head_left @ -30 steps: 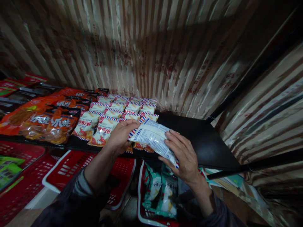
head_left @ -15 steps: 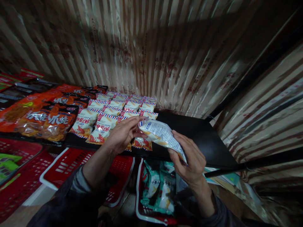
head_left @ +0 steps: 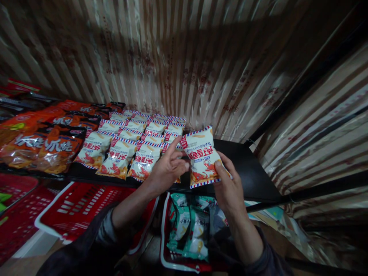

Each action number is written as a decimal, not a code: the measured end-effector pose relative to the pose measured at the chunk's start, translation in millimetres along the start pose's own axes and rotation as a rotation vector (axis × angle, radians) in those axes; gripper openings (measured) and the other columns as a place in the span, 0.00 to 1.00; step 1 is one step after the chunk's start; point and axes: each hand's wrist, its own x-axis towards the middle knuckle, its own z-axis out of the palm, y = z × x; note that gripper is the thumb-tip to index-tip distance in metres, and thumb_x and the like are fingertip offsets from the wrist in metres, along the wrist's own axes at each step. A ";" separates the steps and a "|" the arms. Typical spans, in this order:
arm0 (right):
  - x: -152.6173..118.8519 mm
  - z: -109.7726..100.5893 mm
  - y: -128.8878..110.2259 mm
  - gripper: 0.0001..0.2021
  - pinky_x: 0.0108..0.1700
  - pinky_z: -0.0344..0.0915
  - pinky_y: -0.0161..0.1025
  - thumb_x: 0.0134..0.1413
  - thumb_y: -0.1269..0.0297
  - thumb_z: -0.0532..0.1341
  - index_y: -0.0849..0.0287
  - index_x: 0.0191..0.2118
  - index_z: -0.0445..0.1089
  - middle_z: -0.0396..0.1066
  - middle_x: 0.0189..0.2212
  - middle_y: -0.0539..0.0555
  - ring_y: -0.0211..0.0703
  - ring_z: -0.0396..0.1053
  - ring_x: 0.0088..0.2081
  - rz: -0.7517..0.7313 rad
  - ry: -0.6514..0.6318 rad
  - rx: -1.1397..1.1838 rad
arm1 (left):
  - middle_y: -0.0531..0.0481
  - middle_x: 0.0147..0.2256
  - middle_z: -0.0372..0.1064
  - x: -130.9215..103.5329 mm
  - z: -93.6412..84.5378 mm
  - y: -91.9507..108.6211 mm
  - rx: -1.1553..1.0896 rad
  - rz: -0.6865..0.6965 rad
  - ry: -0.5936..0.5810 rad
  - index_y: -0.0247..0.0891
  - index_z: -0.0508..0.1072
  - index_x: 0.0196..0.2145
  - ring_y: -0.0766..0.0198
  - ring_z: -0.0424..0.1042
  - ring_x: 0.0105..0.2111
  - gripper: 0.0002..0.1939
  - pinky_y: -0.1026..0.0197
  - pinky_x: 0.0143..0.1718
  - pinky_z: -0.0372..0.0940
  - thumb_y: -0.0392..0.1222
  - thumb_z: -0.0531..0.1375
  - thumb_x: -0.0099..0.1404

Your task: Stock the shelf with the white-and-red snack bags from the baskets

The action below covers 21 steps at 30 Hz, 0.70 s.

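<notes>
My right hand (head_left: 230, 182) grips a white snack bag (head_left: 201, 157) by its lower right corner, thumb on the front. The bag has a striped blue-and-red edge and its printed front faces me, tilted above the black shelf. My left hand (head_left: 169, 165) is beside the bag's left edge, index finger stretched toward the upper corner and the other fingers loosely bent. Whether that finger touches the bag is hard to see. Matching white bags (head_left: 117, 155) stand in rows to the left, some partly hidden by my left hand.
Orange snack bags (head_left: 57, 147) fill the shelf further left. The black shelf (head_left: 253, 172) extends right to a dark metal post (head_left: 276, 119). Below are a red basket (head_left: 163, 245) holding green bags (head_left: 198, 230) and another red basket (head_left: 83, 203). Striped wrapping (head_left: 172, 69) hangs behind.
The bag in my right hand has turned from its back to its printed front and stands more upright. My left hand has loosened from its corner. The view has shifted slightly right.
</notes>
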 end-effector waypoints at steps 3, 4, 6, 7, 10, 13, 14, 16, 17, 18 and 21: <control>1.4 5.8 2.9 0.22 0.44 0.71 0.41 0.47 0.56 0.69 0.54 0.48 0.70 0.77 0.42 0.51 0.44 0.74 0.41 0.117 -0.002 0.216 | 0.41 0.53 0.67 -1.0 3.8 -5.5 0.025 0.004 0.050 0.46 0.42 0.68 0.62 0.72 0.44 0.49 0.53 0.51 0.66 0.37 0.64 0.56; 1.3 7.5 4.2 0.21 0.44 0.71 0.41 0.45 0.56 0.70 0.54 0.47 0.71 0.77 0.42 0.50 0.43 0.74 0.41 0.146 0.007 0.258 | 0.39 0.54 0.65 -1.6 5.6 -7.7 0.043 -0.007 0.063 0.44 0.43 0.68 0.60 0.72 0.47 0.48 0.52 0.52 0.65 0.37 0.64 0.56; 0.3 10.6 7.9 0.20 0.43 0.71 0.39 0.43 0.57 0.71 0.54 0.44 0.72 0.77 0.40 0.49 0.41 0.75 0.39 0.213 0.035 0.313 | 0.36 0.58 0.62 -3.1 9.8 -13.4 0.081 -0.032 0.071 0.42 0.47 0.68 0.54 0.70 0.51 0.46 0.50 0.54 0.64 0.39 0.64 0.56; -0.5 12.1 10.1 0.20 0.42 0.71 0.39 0.42 0.57 0.71 0.54 0.43 0.72 0.78 0.39 0.49 0.41 0.75 0.38 0.242 0.049 0.331 | 0.35 0.60 0.60 -3.9 12.0 -16.8 0.092 -0.036 0.064 0.41 0.49 0.67 0.52 0.68 0.53 0.45 0.49 0.54 0.64 0.41 0.64 0.57; -3.4 16.3 17.1 0.21 0.41 0.72 0.40 0.41 0.55 0.72 0.54 0.42 0.72 0.78 0.39 0.50 0.43 0.75 0.38 0.274 0.039 0.346 | 0.37 0.64 0.55 -5.9 17.0 -28.4 0.091 0.019 0.023 0.41 0.50 0.67 0.49 0.66 0.57 0.43 0.48 0.56 0.63 0.43 0.64 0.58; -5.2 17.4 22.7 0.22 0.44 0.71 0.42 0.41 0.54 0.71 0.56 0.44 0.72 0.78 0.41 0.53 0.45 0.75 0.41 0.263 -0.009 0.294 | 0.39 0.64 0.55 -6.8 17.1 -40.2 0.116 0.113 0.052 0.41 0.52 0.66 0.49 0.63 0.59 0.40 0.48 0.59 0.60 0.43 0.62 0.60; -5.2 16.5 24.2 0.23 0.45 0.71 0.42 0.41 0.54 0.71 0.56 0.45 0.72 0.77 0.42 0.53 0.46 0.74 0.42 0.259 -0.015 0.265 | 0.40 0.64 0.56 -6.9 16.1 -44.0 0.139 0.135 0.076 0.41 0.54 0.66 0.49 0.61 0.61 0.39 0.48 0.60 0.59 0.43 0.62 0.60; -4.3 12.8 27.1 0.25 0.47 0.70 0.42 0.41 0.53 0.71 0.57 0.46 0.72 0.77 0.43 0.53 0.46 0.74 0.43 0.239 -0.019 0.197 | 0.41 0.62 0.59 -6.9 13.4 -50.9 0.184 0.163 0.112 0.41 0.58 0.64 0.49 0.58 0.62 0.36 0.47 0.62 0.57 0.42 0.62 0.60; -3.4 10.1 28.7 0.26 0.48 0.69 0.41 0.40 0.53 0.72 0.56 0.47 0.71 0.77 0.43 0.53 0.46 0.73 0.44 0.229 -0.025 0.159 | 0.41 0.62 0.60 -6.7 12.2 -54.0 0.204 0.172 0.123 0.41 0.59 0.63 0.49 0.58 0.63 0.34 0.47 0.62 0.57 0.42 0.62 0.60; -2.1 7.0 30.5 0.27 0.48 0.69 0.41 0.40 0.53 0.72 0.56 0.48 0.71 0.77 0.43 0.53 0.46 0.73 0.44 0.220 -0.036 0.124 | 0.42 0.61 0.61 -6.3 11.4 -56.9 0.224 0.178 0.132 0.41 0.61 0.62 0.50 0.58 0.63 0.33 0.46 0.62 0.56 0.41 0.62 0.60; 5.2 -3.3 36.7 0.33 0.45 0.70 0.42 0.38 0.54 0.73 0.55 0.52 0.68 0.78 0.39 0.52 0.46 0.74 0.41 0.236 -0.076 0.049 | 0.41 0.60 0.62 -3.0 14.4 -62.8 0.292 0.172 0.145 0.40 0.64 0.60 0.52 0.61 0.61 0.29 0.46 0.62 0.57 0.38 0.60 0.60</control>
